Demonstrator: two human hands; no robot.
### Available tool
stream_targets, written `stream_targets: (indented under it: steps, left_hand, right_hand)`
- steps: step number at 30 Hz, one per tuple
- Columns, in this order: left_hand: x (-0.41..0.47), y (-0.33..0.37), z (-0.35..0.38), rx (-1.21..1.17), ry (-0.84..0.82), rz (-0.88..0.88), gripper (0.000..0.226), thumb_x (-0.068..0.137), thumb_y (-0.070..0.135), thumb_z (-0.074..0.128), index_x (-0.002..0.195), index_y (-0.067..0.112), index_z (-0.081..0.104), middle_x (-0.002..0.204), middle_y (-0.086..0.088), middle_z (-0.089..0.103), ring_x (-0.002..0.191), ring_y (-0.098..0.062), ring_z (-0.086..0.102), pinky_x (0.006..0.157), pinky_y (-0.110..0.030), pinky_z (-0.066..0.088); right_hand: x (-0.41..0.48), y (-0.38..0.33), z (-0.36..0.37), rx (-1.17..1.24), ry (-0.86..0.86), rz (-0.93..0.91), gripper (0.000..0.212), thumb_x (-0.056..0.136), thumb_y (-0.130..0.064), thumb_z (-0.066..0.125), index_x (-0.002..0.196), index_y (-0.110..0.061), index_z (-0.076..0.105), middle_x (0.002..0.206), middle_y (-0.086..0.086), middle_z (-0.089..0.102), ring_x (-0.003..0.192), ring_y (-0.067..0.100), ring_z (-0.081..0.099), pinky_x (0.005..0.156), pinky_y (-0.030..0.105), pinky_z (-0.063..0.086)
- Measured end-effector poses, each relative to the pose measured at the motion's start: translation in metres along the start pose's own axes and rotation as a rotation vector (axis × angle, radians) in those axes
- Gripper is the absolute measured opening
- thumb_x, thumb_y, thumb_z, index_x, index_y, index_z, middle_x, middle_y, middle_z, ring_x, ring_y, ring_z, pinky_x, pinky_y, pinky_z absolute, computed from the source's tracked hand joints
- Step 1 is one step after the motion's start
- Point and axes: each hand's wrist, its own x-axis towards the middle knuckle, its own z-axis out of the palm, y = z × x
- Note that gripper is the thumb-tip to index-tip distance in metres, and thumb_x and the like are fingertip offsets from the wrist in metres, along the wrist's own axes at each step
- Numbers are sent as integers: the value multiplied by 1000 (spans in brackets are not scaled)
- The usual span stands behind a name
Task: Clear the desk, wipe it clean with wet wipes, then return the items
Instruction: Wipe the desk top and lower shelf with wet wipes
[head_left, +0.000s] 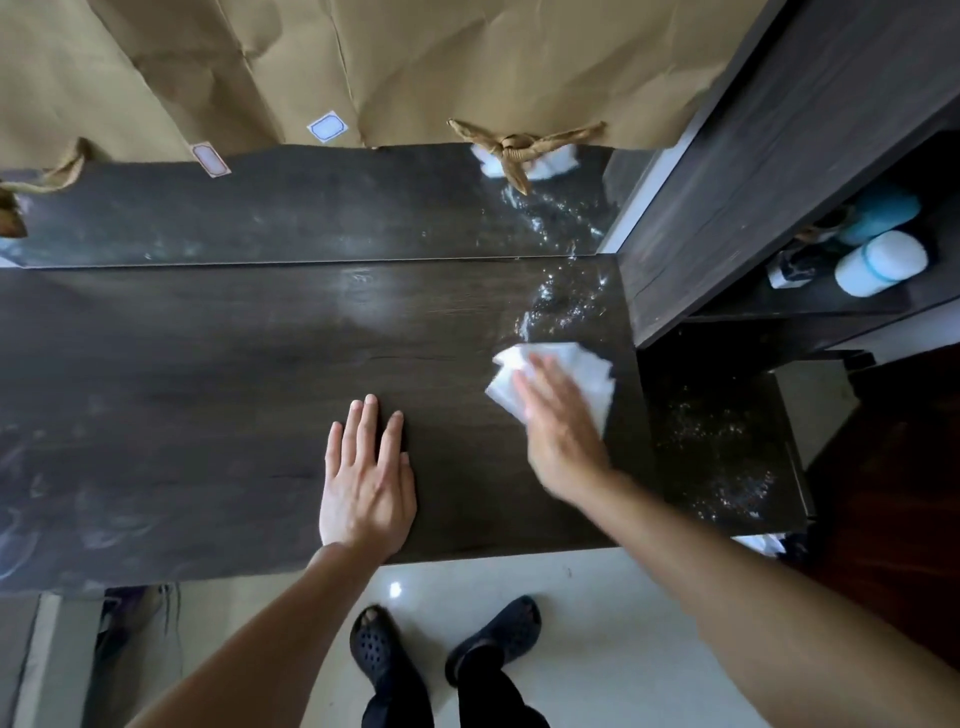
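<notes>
The dark wooden desk (208, 389) fills the middle of the view and carries no items. My right hand (561, 421) presses a white wet wipe (587, 374) flat against the desk's right end, fingers spread over it. A wet, glistening patch (566, 301) lies just beyond the wipe. My left hand (369, 478) rests palm down on the desk near its front edge, fingers apart, holding nothing.
Crumpled brown paper (415, 67) covers the mirror above the desk's back. A dark shelf unit (753, 182) stands at the right with a white bottle (878, 265) and a blue one (878, 218). A lower dark surface (722, 447) adjoins the desk's right end.
</notes>
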Motion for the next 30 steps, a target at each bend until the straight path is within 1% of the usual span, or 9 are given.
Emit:
stream_targets:
  steps: [2, 4, 8, 13, 16, 22, 24, 27, 30]
  left_hand:
    - [2, 1, -1, -3, -7, -16, 51, 93, 27, 27, 137, 7, 44, 150, -20, 31, 142, -34, 21, 116, -47, 15]
    - [3, 1, -2, -14, -8, -20, 51, 93, 26, 26, 138, 7, 43, 151, -20, 30, 142, -34, 20, 116, -48, 16]
    - [3, 2, 1, -4, -2, -30, 51, 92, 25, 29, 138, 7, 44, 150, -20, 30, 143, -34, 19, 116, -48, 18]
    - [4, 3, 2, 1, 3, -30, 52, 92, 25, 29, 138, 7, 44, 150, -20, 31, 143, -34, 19, 116, -47, 17]
    - [5, 2, 1, 11, -4, -24, 51, 92, 25, 29, 138, 7, 43, 151, -21, 30, 143, -34, 19, 116, -46, 15]
    - [5, 2, -1, 7, -24, -16, 52, 93, 25, 27, 139, 6, 43, 151, -21, 29, 143, -34, 18, 116, -48, 16]
    - [6, 1, -1, 15, -30, -17, 52, 93, 25, 27, 139, 6, 43, 151, -21, 29, 144, -34, 17, 116, -48, 16]
    - [7, 1, 0, 17, -31, -21, 52, 93, 24, 29, 139, 7, 42, 151, -21, 28, 144, -33, 16, 116, -48, 16]
    - [7, 2, 1, 18, -35, -21, 51, 92, 23, 31, 139, 7, 42, 151, -21, 28, 144, -33, 17, 116, -47, 16]
  right_hand:
    - [-29, -26, 5, 10, -186, -212, 56, 88, -3, 22, 141, -5, 39, 152, 11, 29, 144, 26, 17, 118, 38, 14]
    - [-24, -11, -2, -35, -219, -299, 56, 88, -2, 22, 141, -8, 39, 152, 8, 31, 144, 23, 19, 118, 37, 16]
    - [39, 43, -23, -88, -16, 94, 48, 80, 5, 42, 129, 5, 47, 139, 26, 43, 132, 41, 36, 113, 46, 27]
    - [118, 41, -28, -150, 153, 438, 62, 84, 0, 45, 143, -4, 25, 154, 13, 18, 144, 26, 11, 115, 42, 19]
    - [140, 29, -20, -75, 147, 544, 63, 88, -2, 42, 146, 1, 17, 156, 19, 11, 145, 30, 3, 118, 38, 5]
    - [102, 35, -16, -5, -65, 5, 56, 83, 12, 41, 138, -1, 42, 147, 20, 37, 140, 34, 28, 115, 45, 23]
    - [106, 55, -34, -63, 36, 150, 58, 80, 10, 43, 135, -9, 47, 146, 12, 41, 136, 31, 34, 109, 44, 32]
    - [127, 35, -30, -135, 134, 465, 58, 86, 2, 46, 142, -5, 34, 153, 11, 26, 142, 27, 20, 114, 37, 18]
    - [149, -21, -1, -57, 66, 539, 61, 86, 0, 45, 144, 1, 25, 154, 19, 15, 144, 31, 7, 116, 36, 8]
